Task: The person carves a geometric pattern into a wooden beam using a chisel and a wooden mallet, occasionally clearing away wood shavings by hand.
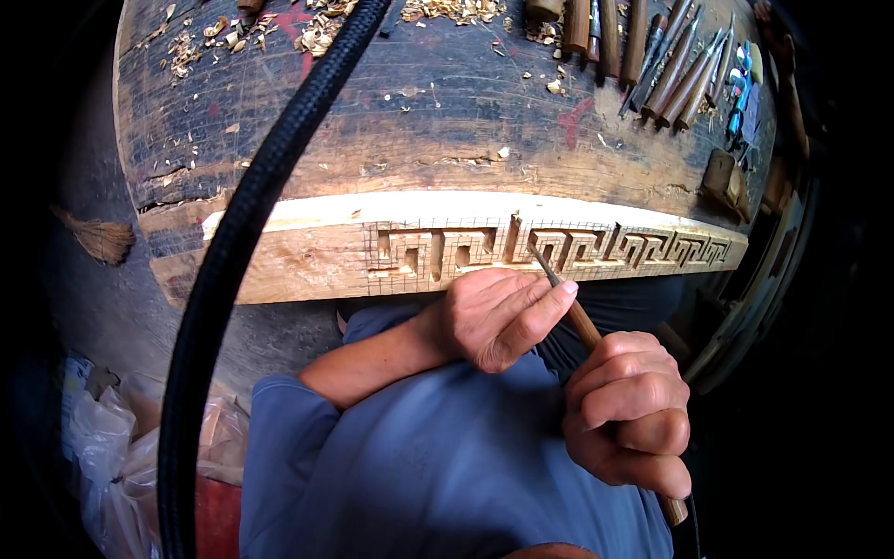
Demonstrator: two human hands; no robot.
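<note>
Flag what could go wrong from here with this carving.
Slip: the left hand sits close to the tip of the carving tool, so a skid might nick it.

Chipping: the carved board has thin ridges between its cuts; these could break if the right hand, gripping the handle, pushes too hard.

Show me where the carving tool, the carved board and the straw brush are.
Carving tool (584, 324), head view: on its wooden handle.
Carved board (449, 250), head view: on the face with the cut pattern.
Straw brush (104, 242), head view: on its bristles.
</note>
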